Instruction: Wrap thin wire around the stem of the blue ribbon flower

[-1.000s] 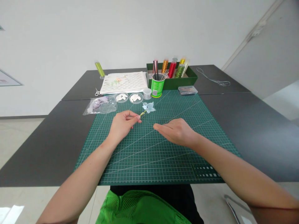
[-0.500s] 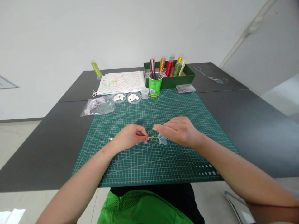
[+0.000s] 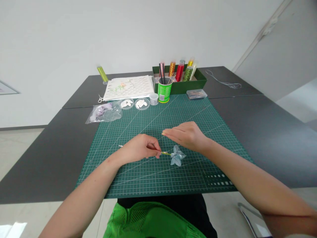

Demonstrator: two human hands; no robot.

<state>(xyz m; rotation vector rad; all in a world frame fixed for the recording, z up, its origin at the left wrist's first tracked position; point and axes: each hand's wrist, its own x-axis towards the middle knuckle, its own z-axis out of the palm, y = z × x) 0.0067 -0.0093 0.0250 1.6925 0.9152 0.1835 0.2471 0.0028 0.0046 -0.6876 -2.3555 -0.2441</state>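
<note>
Pale blue, the flower (image 3: 177, 156) lies just right of the fingers of the nearer left hand (image 3: 143, 148), which pinch its sideways stem (image 3: 166, 153); the right hand's (image 3: 188, 134) fingers, pressed together, are just beyond or above.

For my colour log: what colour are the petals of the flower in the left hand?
Pale greyish blue petals, clearest in the head view.

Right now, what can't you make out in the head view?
All in the head view:
Gripped stretch of the flower stem: covered by the left hand.
Palm of the right hand, and anything in it: hidden by that hand's back.
Detail of the barcode on the green can: too small.
Upper end of the right arm: cut off by right edge.
</note>
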